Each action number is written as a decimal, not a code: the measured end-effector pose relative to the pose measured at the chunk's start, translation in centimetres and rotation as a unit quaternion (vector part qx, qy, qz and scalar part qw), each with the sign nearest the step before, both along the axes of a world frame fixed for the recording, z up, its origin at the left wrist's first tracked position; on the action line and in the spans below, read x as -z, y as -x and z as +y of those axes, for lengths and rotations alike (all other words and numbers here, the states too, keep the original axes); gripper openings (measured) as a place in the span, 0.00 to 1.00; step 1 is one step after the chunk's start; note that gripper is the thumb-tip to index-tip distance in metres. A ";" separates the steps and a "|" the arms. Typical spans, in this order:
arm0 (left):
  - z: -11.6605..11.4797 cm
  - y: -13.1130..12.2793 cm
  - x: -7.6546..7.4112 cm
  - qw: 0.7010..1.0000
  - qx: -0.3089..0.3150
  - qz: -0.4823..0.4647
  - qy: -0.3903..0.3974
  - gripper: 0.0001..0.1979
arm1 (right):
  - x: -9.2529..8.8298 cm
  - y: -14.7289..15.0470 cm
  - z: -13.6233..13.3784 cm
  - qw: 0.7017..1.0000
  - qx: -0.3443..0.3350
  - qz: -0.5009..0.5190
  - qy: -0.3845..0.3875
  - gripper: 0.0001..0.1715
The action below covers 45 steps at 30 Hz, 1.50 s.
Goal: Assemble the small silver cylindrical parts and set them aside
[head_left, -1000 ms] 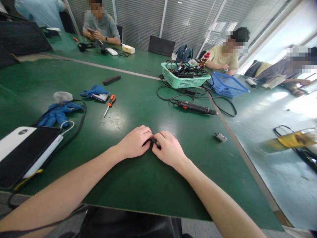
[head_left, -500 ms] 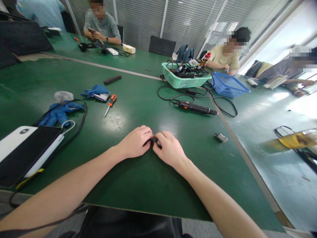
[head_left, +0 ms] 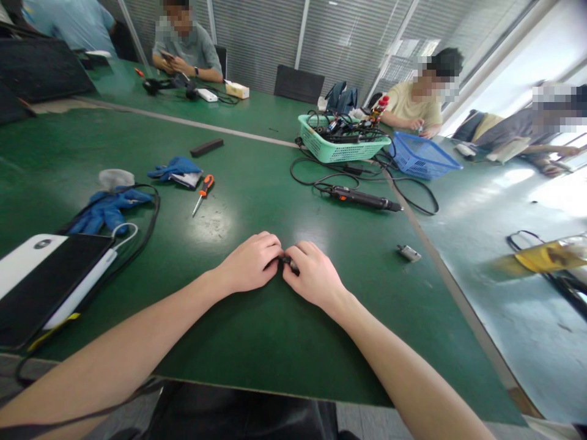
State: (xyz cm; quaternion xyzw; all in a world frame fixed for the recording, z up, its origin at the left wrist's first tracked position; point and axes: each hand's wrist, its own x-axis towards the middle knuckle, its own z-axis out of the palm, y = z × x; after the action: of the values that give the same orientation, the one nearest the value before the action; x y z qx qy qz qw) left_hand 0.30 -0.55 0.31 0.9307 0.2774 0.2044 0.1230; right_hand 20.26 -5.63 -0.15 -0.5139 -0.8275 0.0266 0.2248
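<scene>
Left hand (head_left: 251, 263) and right hand (head_left: 314, 275) nearly touching, fingers curled in, both pinching a small dark part (head_left: 290, 263) between them, just over the green tabletop (head_left: 270, 342). Fingers hide most of it; can't tell exact type. Small metal block (head_left: 408, 253) lies apart, right side. Corded electric screwdriver (head_left: 365, 199) beyond right hand, orange-handled screwdriver (head_left: 204, 194) beyond left.

Blue gloves (head_left: 105, 212), black chair (head_left: 299, 84), blue basket (head_left: 419, 166) beside green basket (head_left: 343, 152)
</scene>
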 end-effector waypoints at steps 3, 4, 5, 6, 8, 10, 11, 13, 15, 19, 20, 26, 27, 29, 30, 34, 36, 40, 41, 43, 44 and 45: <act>0.0 0.0 0.0 1.000 -0.001 -0.001 0.001 0.10 | 0.0 -0.1 0.1 1.000 -0.002 -0.002 0.000 0.03; 0.0 0.0 -0.1 1.000 0.000 -0.002 0.001 0.10 | 0.1 -0.1 0.1 1.000 -0.002 -0.004 -0.001 0.03; -0.1 0.0 -0.1 1.000 -0.001 -0.001 0.002 0.10 | 0.1 -0.1 0.1 1.000 -0.002 -0.004 -0.002 0.03; -0.1 0.0 -0.1 1.000 -0.001 -0.001 0.003 0.10 | 0.1 -0.1 0.1 1.000 -0.002 -0.004 -0.002 0.03; -0.1 0.0 0.0 1.000 -0.001 0.001 0.003 0.10 | 0.2 -0.1 0.1 1.000 -0.003 -0.002 -0.002 0.03; -0.1 0.0 0.0 1.000 -0.001 0.003 0.003 0.10 | 0.2 -0.2 0.1 1.000 -0.002 0.000 0.000 0.03; -0.1 0.0 0.0 1.000 -0.001 0.004 0.003 0.10 | 0.2 -0.2 0.1 1.000 -0.003 0.000 0.000 0.03; -0.1 0.0 0.1 1.000 0.000 0.004 0.002 0.10 | 0.1 -0.2 0.1 1.000 -0.004 -0.001 0.002 0.04; 0.0 0.0 0.1 1.000 -0.001 0.003 0.002 0.10 | 0.1 -0.2 0.1 1.000 -0.005 -0.004 0.001 0.04; 0.0 0.0 0.2 1.000 -0.002 0.002 0.000 0.10 | 0.1 -0.2 0.1 1.000 -0.007 -0.011 -0.003 0.04; 0.0 0.0 0.2 1.000 -0.002 0.003 0.000 0.10 | 0.1 -0.2 0.1 1.000 -0.007 -0.013 -0.003 0.04; 0.0 -0.1 0.1 1.000 -0.005 0.002 -0.001 0.10 | 0.3 -0.4 0.2 1.000 -0.011 -0.011 -0.002 0.05; 0.0 -0.1 0.1 1.000 -0.006 0.002 -0.001 0.10 | 0.3 -0.4 0.2 1.000 -0.012 -0.010 -0.003 0.05; 0.0 -0.1 0.1 1.000 -0.008 0.001 0.000 0.10 | 0.2 -0.4 0.2 1.000 -0.014 -0.012 -0.005 0.06; 0.0 -0.1 0.2 1.000 -0.009 0.000 -0.001 0.10 | 0.2 -0.4 0.2 1.000 -0.014 -0.012 -0.007 0.06; 0.0 -0.1 0.2 1.000 -0.007 -0.002 -0.002 0.09 | 0.1 -0.3 0.2 1.000 -0.017 -0.009 -0.010 0.06; 0.0 -0.1 0.2 1.000 -0.008 -0.002 -0.002 0.09 | 0.2 -0.4 0.2 1.000 -0.020 -0.004 -0.012 0.06; 0.0 -0.1 0.2 1.000 -0.011 -0.001 -0.002 0.09 | 0.2 -0.4 0.3 1.000 -0.024 0.003 -0.014 0.07; 0.0 -0.1 0.3 1.000 -0.011 -0.001 -0.002 0.09 | 0.2 -0.4 0.3 1.000 -0.024 0.002 -0.014 0.07; 0.0 0.0 0.3 1.000 -0.010 -0.001 -0.003 0.09 | 0.2 -0.4 0.3 1.000 -0.024 0.000 -0.014 0.07; 0.0 0.0 0.3 1.000 -0.010 -0.001 -0.004 0.09 | 0.2 -0.4 0.3 1.000 -0.025 0.000 -0.014 0.07; 0.0 0.0 0.3 1.000 -0.010 -0.001 -0.004 0.09 | 0.2 -0.4 0.3 1.000 -0.027 0.001 -0.014 0.07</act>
State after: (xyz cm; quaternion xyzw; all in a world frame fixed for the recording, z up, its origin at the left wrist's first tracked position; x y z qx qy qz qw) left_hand 0.34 -0.53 0.03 0.9281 0.2861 0.2076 0.1174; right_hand 20.68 -5.37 -0.35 -0.4885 -0.8409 0.0219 0.2319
